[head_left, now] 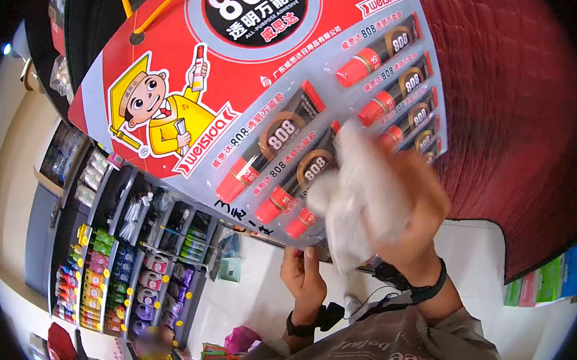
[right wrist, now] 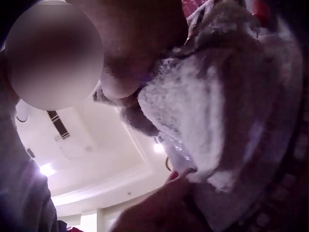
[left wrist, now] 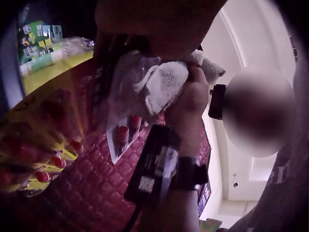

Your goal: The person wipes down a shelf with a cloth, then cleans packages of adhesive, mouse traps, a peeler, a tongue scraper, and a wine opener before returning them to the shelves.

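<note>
**At a shop's hanging goods, a wiping seems under way**

Beside a crinkled, dark red quilted cover [head_left: 497,98], a person works at a tilted red-and-grey display card [head_left: 197,113] with an orange cord [head_left: 163,8] at its top. The right hand [head_left: 412,211] grasps a fluffy white cloth [head_left: 363,195], which is over the lower rows of black glue tubes with red caps [head_left: 282,133]. The left hand [head_left: 304,282] seems to pinch the card's lower edge.

I judge the wiping is begun and not finished, because the cloth is at the card; which rows are already done, I cannot tell (no cleaned border shows). Perhaps the remaining rows are left.

The cloth is soft, bunched and rough in pile, with greyish marks. The clear plastic blisters bulge smoothly around the flattened tubes, and the card looks flat and stiff.
</note>
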Motion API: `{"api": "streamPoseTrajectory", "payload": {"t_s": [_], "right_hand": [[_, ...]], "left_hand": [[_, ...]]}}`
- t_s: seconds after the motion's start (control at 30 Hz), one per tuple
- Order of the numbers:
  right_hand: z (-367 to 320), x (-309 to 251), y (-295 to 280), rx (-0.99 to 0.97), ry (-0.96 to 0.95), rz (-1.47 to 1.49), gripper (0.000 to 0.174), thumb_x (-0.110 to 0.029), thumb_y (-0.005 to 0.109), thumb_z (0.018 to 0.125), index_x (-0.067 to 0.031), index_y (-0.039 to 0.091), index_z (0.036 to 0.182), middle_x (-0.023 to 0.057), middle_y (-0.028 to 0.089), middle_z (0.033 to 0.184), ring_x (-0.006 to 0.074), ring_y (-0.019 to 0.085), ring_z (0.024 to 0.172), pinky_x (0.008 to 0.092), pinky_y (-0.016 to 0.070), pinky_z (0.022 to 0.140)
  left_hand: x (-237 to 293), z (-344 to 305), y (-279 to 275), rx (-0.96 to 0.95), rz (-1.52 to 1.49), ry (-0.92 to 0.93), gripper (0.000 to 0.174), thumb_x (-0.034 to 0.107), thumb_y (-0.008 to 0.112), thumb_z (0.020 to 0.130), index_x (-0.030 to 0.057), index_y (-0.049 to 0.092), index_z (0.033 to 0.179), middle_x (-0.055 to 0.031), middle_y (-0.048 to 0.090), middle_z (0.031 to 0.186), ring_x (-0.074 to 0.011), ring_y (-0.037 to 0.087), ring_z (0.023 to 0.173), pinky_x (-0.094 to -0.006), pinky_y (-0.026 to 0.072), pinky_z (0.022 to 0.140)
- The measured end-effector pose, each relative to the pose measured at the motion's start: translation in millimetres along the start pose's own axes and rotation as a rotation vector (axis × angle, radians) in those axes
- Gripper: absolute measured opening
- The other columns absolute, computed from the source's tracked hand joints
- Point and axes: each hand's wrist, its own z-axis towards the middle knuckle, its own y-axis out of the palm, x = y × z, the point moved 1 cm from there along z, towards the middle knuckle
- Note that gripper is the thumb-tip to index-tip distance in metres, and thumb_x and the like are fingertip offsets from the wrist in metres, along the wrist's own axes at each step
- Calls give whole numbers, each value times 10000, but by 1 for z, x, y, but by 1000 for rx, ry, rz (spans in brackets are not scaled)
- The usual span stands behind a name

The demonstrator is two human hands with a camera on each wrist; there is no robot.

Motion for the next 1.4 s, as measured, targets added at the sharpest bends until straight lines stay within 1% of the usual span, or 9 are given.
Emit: {"api": "streamPoseTrajectory", "payload": {"t_s": [0.17, 0.37, 0.53, 0.7, 0.8, 0.93, 1.1, 1.33, 1.4], "right_hand": [[25, -22, 9, -135, -173, 32, 504, -161, 718, 640, -25, 611, 1114, 88, 565, 824, 233, 583, 646, 325, 474, 573], [-8, -42, -2, -322, -27, 121, 451, -123, 744, 605, -26, 664, 1038, 50, 591, 714, 166, 586, 564, 269, 477, 515], [-21, -45, -15, -547, 27, 252, 471, -101, 734, 622, -45, 643, 1081, 71, 630, 818, 198, 630, 656, 301, 499, 567], [-16, -26, -32, -611, 245, 393, 338, -61, 697, 707, -20, 657, 1039, 123, 675, 888, 231, 659, 760, 313, 512, 682], [-9, -25, -40, -473, 508, 325, 210, -90, 718, 726, 4, 680, 910, 140, 682, 852, 233, 674, 747, 311, 509, 689], [12, -32, -36, -396, 254, 193, 216, -80, 713, 749, 35, 639, 916, 126, 681, 806, 212, 671, 702, 294, 503, 662], [7, -34, -6, -199, 275, 353, 286, -38, 665, 781, 62, 521, 1006, 135, 656, 815, 123, 628, 734, 252, 476, 646], [37, -68, 13, -122, 269, 486, 237, 19, 627, 781, 1, 438, 922, 42, 563, 755, 59, 503, 692, 219, 429, 614], [43, -70, 14, -165, 211, 455, 243, 40, 602, 782, -7, 411, 924, 23, 516, 745, 47, 459, 671, 200, 398, 598]], "left_hand": [[-13, -8, -29, -239, 244, 24, 337, 154, 527, 916, -63, 482, 1170, -126, 569, 1068, -155, 532, 902, -294, 453, 774], [52, 3, -9, 379, 40, 458, 546, 374, 638, 773, -43, 463, 1080, -221, 539, 944, -271, 523, 912, -376, 408, 831], [71, -6, -13, 76, 195, 390, 584, 228, 800, 656, -62, 504, 1068, -207, 571, 928, -261, 558, 825, -353, 439, 749], [84, 13, -15, 47, 464, 619, 174, 0, 569, 713, -64, 593, 873, -161, 601, 726, -265, 580, 612, -324, 467, 577], [98, 34, -33, 107, 533, 468, 175, -3, 605, 735, -46, 594, 904, -133, 609, 815, -229, 589, 719, -283, 467, 669], [117, 51, -33, 176, 55, 198, 415, -29, 590, 814, -6, 440, 1200, -105, 529, 1036, -150, 516, 937, -260, 413, 809], [103, 47, -19, 556, 310, 657, 386, -27, 611, 778, 20, 475, 1136, -177, 393, 1201, -245, 482, 1037, -372, 386, 888], [114, 22, -26, 424, 972, 674, 289, 17, 633, 709, 97, 597, 984, -190, 293, 1255, -461, 279, 1239, -573, 265, 988], [112, 15, -23, 250, 874, 684, 409, 181, 745, 688, 154, 599, 1069, -232, 222, 1338, -513, 180, 1278, -624, 213, 995]]}}
